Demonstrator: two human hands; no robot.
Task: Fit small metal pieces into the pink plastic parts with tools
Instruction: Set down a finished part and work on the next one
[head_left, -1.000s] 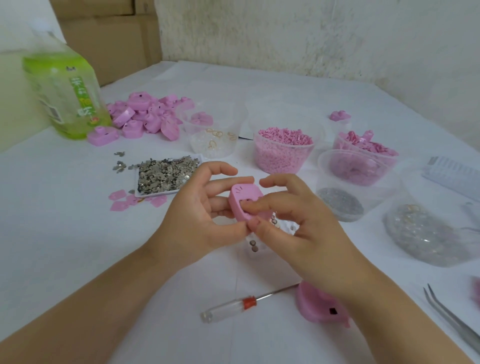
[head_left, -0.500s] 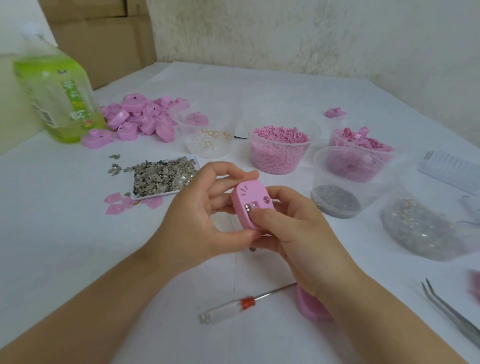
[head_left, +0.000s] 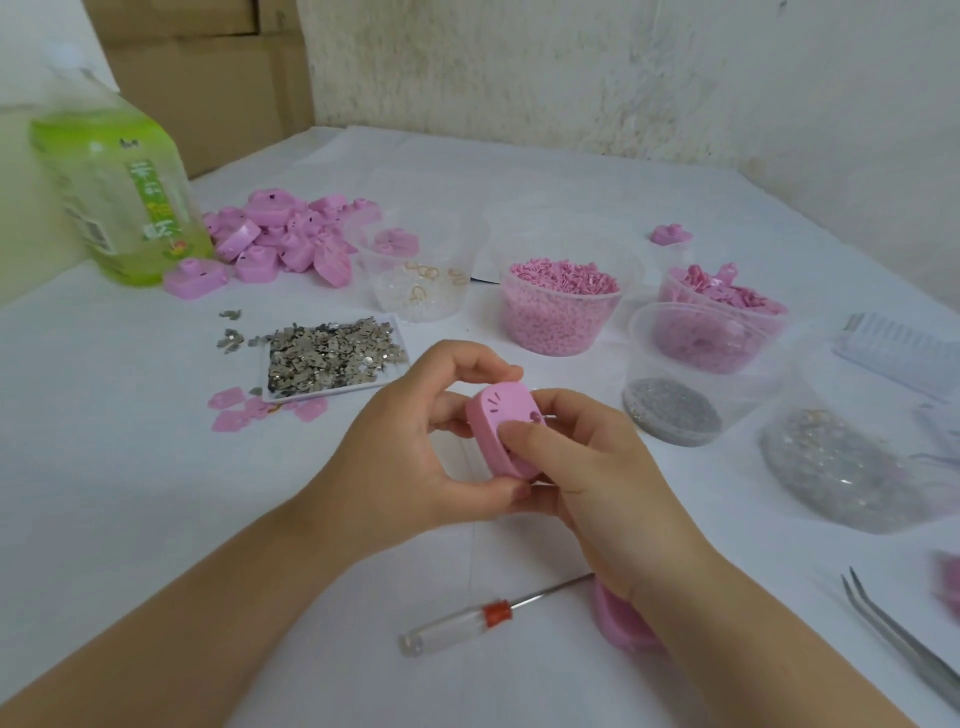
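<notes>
Head view: gripping pink part (head_left: 498, 436) in left hand (head_left: 400, 457), fingers curled round it. Pinching it too with right hand (head_left: 597, 483), thumb pressing its face.

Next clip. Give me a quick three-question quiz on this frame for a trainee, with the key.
1. True or false: the right hand holds the screwdriver.
2. Which holds the pink part? A) left hand only B) right hand only C) both hands
3. Fill in: the loose metal pieces lie on a white ____.
Key: 1 false, the screwdriver lies on the table; 2 C; 3 tray.
</notes>
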